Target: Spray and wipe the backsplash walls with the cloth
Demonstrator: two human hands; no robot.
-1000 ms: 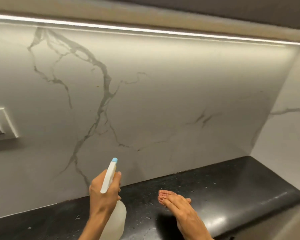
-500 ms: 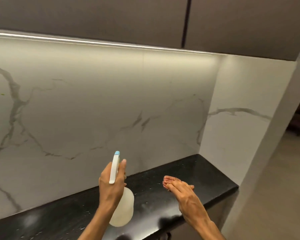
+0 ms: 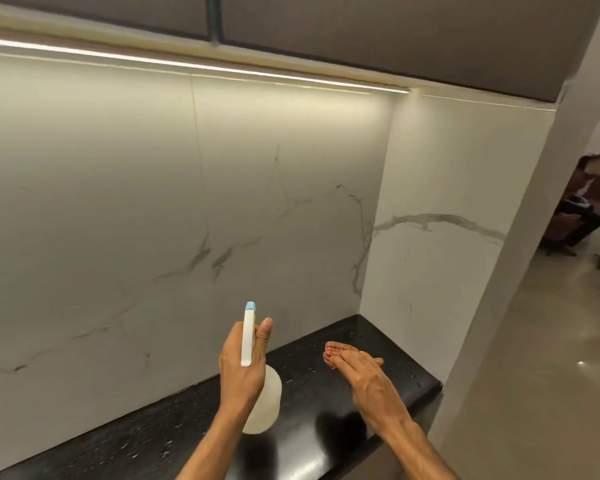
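Both hands unchanged: left hand point(image 3: 243, 368) holding spray bottle point(image 3: 262, 400), view panned right

White marble-veined walls point(image 3: 125, 202) meeting in a corner above a black speckled surface point(image 3: 354, 337), lit by a light strip point(image 3: 187, 64) under dark upper cabinets point(image 3: 378, 32), with glossy beige floor point(image 3: 551, 358) at right.

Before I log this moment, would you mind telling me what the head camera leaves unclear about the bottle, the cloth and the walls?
- Spray bottle: the trigger and neck sit inside the left hand; liquid level unreadable through the cloudy body.
- Cloth: mostly under the right hand; only a pinkish edge shows.
- Backsplash: spray wetness or dirt cannot be told from the marble veins.
- Countertop: cut off by the bottom edge.
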